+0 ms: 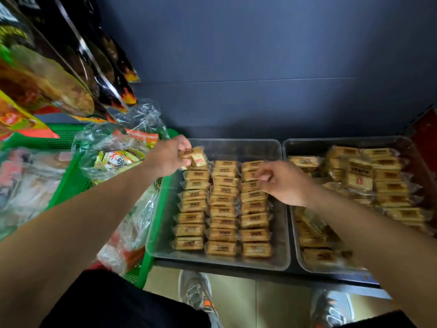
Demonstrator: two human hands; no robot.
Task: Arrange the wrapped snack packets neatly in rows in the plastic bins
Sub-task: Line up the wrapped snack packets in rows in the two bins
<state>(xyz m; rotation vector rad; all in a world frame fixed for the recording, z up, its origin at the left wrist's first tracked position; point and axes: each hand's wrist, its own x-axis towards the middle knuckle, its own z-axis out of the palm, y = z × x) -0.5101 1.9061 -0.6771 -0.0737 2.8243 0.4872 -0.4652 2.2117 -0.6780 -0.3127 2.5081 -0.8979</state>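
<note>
Hands at the clear bin (280,233).
Left hand (169,157) grips a few packets (195,157); right hand (285,184) pinches a rowed packet (250,175).

Dark print on the wrapped snack packets (222,235) in the clear bin (280,245) is too blurred to read; so are bold characters on a yellow-green packet (115,159) left of that bin.

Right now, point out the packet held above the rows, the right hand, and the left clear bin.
held packet (198,159): head view, its tan face with red mark
right hand (287,183): head view, back of hand
left clear bin (236,151): head view, bare floor at far end
</note>
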